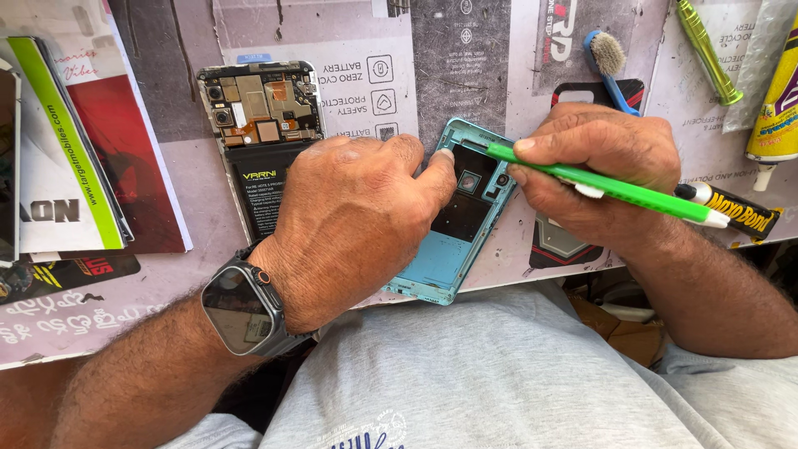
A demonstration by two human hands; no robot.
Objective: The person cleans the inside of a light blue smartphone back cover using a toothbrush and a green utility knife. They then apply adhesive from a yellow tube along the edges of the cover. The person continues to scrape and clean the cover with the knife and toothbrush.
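Holding the light-blue phone back cover [449,249] down near the bench's front edge, the left hand [349,224] lies curled over it with a fingertip pressed at the dark inner panel beside the camera cutout. The right hand [594,166] pinches a green tool [598,183] between thumb and fingers, its tip meeting the cover's top rim. To do this well, the person would likely keep the cover pinned flat and work the tip along the rim with light, shallow strokes (a steep angle might gouge the plastic). Just left of the cover lies an opened phone [262,141], circuit board and black battery exposed. Glossy red-and-white printed packets [91,141] sit at far left; a yellow glue tube [777,108] lies at far right, a black-and-yellow tube [736,212] under the tool, and a blue brush [611,66] above.
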